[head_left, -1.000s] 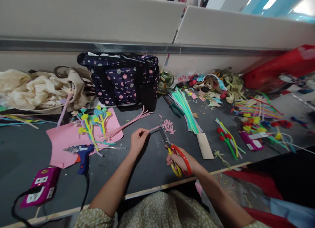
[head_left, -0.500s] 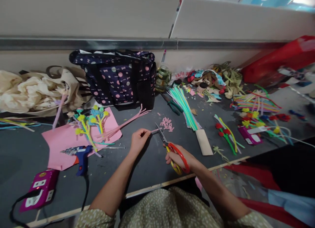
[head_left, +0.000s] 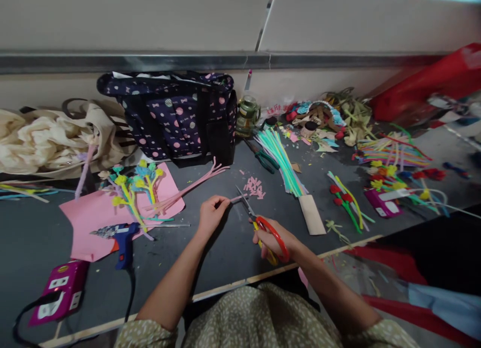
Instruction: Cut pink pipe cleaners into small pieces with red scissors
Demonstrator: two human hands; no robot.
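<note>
Near the middle of the dark table, my left hand (head_left: 213,214) pinches a thin pink strip (head_left: 237,199) between thumb and fingertips. The strip's right end lies at the blades of the scissors (head_left: 271,238), which have red and yellow handles. My right hand (head_left: 276,239) is wrapped round those handles, with the blades pointing up and left. Just beyond the blade tips lies a small pile of short pink pieces (head_left: 254,187). Several long pink stems (head_left: 203,179) lie behind my left hand.
A patterned bag (head_left: 176,117) and a glass jar (head_left: 247,115) stand behind. Pliers (head_left: 266,160) lie beside green stems (head_left: 281,160). To the left are a blue glue gun (head_left: 126,243), pink sheet (head_left: 84,225) and purple power strip (head_left: 63,290). Red-and-green pieces (head_left: 346,203) lie right.
The camera view has shifted slightly. Both hands keep almost the same place and hold the same things.
</note>
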